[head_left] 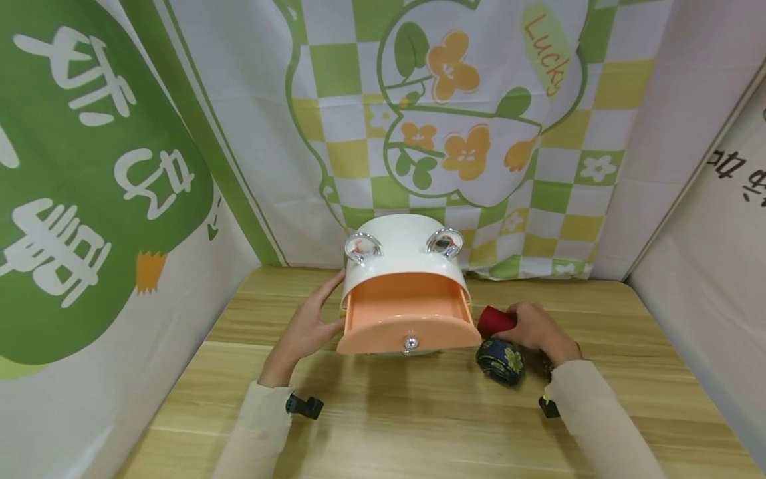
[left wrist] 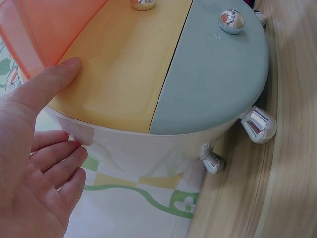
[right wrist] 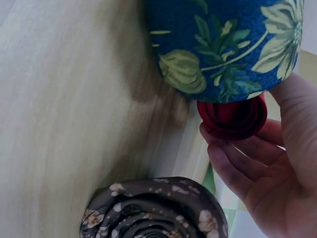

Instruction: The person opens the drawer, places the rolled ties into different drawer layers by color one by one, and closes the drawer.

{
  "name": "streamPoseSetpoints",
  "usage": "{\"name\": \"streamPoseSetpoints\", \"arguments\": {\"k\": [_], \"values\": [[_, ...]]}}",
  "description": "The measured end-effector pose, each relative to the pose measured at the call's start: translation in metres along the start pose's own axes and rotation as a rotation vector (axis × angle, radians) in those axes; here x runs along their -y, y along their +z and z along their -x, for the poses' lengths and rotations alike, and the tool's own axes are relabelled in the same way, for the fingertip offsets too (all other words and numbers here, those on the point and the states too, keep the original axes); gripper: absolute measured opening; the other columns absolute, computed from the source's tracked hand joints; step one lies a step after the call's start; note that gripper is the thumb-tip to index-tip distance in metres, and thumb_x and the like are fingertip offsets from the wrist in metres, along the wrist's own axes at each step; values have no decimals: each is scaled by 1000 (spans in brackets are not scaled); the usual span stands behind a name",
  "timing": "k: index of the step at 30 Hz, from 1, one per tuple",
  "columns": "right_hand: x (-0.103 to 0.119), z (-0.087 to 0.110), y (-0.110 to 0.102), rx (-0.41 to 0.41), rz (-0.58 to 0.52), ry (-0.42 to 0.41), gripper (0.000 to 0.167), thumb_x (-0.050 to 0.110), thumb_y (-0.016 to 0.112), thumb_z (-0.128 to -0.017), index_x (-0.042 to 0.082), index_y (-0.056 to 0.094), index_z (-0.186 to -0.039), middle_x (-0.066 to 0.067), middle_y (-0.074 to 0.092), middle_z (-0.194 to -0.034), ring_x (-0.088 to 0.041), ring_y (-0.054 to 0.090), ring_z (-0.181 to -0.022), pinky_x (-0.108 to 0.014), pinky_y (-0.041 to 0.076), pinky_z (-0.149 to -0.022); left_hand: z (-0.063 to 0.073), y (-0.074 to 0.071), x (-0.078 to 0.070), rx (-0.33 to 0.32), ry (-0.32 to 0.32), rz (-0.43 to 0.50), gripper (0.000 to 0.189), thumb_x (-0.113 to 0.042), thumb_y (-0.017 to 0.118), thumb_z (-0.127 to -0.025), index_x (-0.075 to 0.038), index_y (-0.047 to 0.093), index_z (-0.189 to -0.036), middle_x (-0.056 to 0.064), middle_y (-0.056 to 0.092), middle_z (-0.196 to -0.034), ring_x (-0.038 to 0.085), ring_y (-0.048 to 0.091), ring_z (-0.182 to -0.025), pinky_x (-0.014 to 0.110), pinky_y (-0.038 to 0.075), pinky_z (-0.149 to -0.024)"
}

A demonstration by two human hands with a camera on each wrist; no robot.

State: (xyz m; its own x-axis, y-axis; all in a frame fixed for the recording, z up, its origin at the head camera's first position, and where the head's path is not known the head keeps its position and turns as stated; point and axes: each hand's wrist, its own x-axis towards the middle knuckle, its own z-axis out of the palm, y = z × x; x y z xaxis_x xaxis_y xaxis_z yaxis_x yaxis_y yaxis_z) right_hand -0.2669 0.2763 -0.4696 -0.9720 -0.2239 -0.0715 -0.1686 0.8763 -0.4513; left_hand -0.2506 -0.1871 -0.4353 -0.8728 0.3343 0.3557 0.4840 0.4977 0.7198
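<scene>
A small white drawer cabinet (head_left: pixel 407 239) stands on the table with its orange top drawer (head_left: pixel 413 331) pulled out; nothing shows inside. My left hand (head_left: pixel 308 326) is at the cabinet's left side. In the left wrist view its thumb rests on the yellow drawer (left wrist: pixel 116 64), and the other fingers lie loosely at the white side wall. Right of the cabinet, my right hand (head_left: pixel 535 327) grips a rolled-up red necktie (head_left: pixel 495 322). A navy floral rolled tie (head_left: pixel 501 362) sits just in front of it. The right wrist view shows a dark brown floral rolled tie (right wrist: pixel 148 210) nearby.
Below the yellow drawer is a blue-grey drawer (left wrist: pixel 213 74) with a chrome knob (left wrist: pixel 231 22). Two chrome rings (head_left: pixel 445 243) stand on the cabinet top. Behind the wooden table (head_left: pixel 419 426) hangs a patterned cloth (head_left: pixel 335 133), with printed panels at both sides.
</scene>
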Motion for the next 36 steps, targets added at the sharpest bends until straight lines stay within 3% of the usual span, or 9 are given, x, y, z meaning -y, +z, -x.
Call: {"name": "streamPoseSetpoints", "arguments": {"k": [7, 20, 27, 36], "values": [[-3, 3, -3, -33, -17, 17, 60, 39, 88, -85, -11, 72, -115, -17, 75, -93, -20, 62, -72, -31, 52, -62, 0, 0, -1, 6, -4, -10, 89, -19, 82, -94, -22, 33, -167, 10, 37, -172, 39, 35, -158, 65, 32, -126], [-1, 17, -26, -50, -33, 10, 63, 39, 86, -85, -11, 70, -119, -17, 75, -95, -19, 62, -73, -30, 51, -63, -1, 1, -1, -2, 5, -15, 89, -18, 82, -94, -21, 33, -167, 9, 36, -172, 38, 35, -158, 65, 32, -127], [15, 28, -46, -25, -29, -17, 79, 43, 86, -85, -15, 63, -133, -25, 75, -109, -20, 65, -78, -30, 53, -63, -1, 0, -1, -7, 9, -19, 89, -17, 82, -93, -20, 33, -167, 9, 37, -172, 37, 36, -158, 63, 32, -127], [48, 45, -76, -72, 29, -131, 68, 44, 90, -82, -8, 73, -122, -11, 78, -95, -13, 63, -71, -27, 52, -61, 0, -1, -1, -4, 16, -23, 88, -15, 82, -93, -19, 34, -167, 10, 37, -171, 38, 36, -157, 62, 32, -127]]}}
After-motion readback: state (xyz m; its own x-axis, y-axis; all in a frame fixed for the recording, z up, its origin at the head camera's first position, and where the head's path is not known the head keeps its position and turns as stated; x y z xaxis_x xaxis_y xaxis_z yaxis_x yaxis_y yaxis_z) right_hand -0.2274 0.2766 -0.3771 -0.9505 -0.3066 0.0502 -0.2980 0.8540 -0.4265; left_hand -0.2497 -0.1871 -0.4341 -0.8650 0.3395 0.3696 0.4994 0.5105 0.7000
